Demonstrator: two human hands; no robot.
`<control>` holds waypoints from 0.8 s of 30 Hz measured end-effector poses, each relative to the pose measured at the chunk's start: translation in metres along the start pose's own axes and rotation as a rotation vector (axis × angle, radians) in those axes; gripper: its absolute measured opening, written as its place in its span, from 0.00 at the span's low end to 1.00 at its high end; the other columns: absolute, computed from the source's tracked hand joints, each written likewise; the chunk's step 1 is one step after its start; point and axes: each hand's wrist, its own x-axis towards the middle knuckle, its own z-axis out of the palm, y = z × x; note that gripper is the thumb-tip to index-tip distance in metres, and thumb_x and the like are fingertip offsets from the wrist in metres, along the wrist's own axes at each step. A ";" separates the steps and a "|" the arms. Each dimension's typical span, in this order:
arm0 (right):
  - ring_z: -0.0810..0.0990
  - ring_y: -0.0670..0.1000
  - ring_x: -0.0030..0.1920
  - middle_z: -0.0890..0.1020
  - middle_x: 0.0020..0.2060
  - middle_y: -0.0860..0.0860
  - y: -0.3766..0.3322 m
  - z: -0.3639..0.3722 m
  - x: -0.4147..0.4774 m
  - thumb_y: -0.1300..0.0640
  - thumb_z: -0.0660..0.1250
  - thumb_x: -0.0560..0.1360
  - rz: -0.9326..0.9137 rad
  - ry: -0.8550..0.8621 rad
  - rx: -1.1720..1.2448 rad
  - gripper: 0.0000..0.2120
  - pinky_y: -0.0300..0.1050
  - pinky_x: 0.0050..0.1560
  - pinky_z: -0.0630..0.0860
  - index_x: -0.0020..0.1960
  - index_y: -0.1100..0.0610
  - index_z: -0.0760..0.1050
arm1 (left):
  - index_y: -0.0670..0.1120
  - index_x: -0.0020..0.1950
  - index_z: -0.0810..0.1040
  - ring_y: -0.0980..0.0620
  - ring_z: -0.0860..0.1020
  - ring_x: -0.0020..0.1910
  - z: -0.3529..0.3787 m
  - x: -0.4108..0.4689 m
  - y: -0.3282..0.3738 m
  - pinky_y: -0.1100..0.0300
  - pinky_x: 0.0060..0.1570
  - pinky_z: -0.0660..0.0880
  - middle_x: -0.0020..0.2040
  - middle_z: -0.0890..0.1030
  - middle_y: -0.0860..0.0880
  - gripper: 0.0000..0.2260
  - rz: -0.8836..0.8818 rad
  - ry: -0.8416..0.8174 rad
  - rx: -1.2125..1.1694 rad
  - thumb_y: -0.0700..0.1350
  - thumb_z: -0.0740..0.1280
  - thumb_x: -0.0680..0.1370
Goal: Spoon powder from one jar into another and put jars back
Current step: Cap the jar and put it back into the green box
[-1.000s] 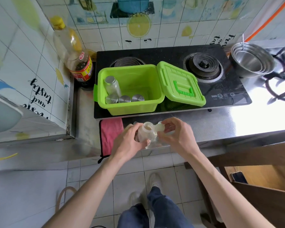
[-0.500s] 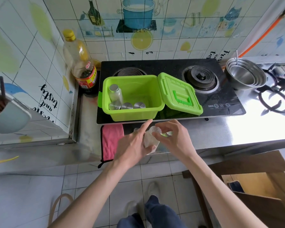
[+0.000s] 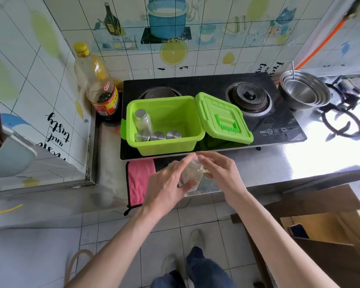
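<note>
Counter: a stainless steel worktop (image 3: 299, 163) runs along the tiled wall, bright with glare on the right.
Hob: a black glass two-burner gas hob (image 3: 279, 125) sits on the worktop against the wall.
Box: a lime-green plastic storage box (image 3: 166, 147) stands on the hob's left half, partly covering the left burner. Its hinged green lid (image 3: 222, 123) is thrown open to the right.
Bottle: a tall clear plastic oil bottle with a yellow cap (image 3: 98, 86) stands in the corner, just left of the hob.
Bowls: a nest of steel mixing bowls (image 3: 306, 92) sits at the hob's right end.
Cloth: a pink cloth (image 3: 139, 179) hangs over the worktop's front edge, left of the hands.
Left hand: the left hand (image 3: 166, 183) grips a small clear glass jar (image 3: 190, 173), thumb beneath it and forefinger stretched along its side.
Right hand: the right hand (image 3: 222, 175) curves its fingers over the jar's top; whether it has hold of anything cannot be told.
Held jar: tilted, above the worktop's front edge, just in front of the box.
Stored jars: one clear jar with a silver lid (image 3: 142, 121) leans in the box's left side, behind three silver-lidded jars (image 3: 158, 135) lined along the front wall.
</note>
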 end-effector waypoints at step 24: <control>0.84 0.58 0.42 0.85 0.37 0.56 -0.002 0.003 0.007 0.40 0.55 0.83 0.351 -0.178 0.161 0.23 0.58 0.53 0.84 0.49 0.53 0.81 | 0.64 0.79 0.60 0.58 0.83 0.53 0.001 0.017 0.021 0.58 0.38 0.83 0.68 0.79 0.59 0.32 -0.070 -0.013 -0.066 0.61 0.71 0.78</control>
